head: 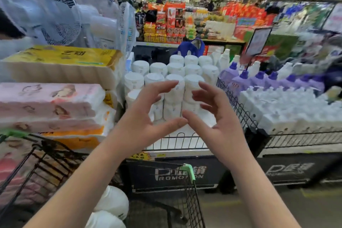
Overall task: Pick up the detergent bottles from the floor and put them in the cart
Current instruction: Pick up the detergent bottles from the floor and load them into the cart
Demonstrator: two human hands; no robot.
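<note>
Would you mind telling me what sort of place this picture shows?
Most likely a supermarket: stacked white detergent bottles fill a black wire promotion bin, a black wire shopping cart stands before it, and packaged toilet paper is piled at left.

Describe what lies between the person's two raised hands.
Nothing is held there: the head view shows only the display's stacked white bottles behind the gap between the left hand and right hand.
</note>
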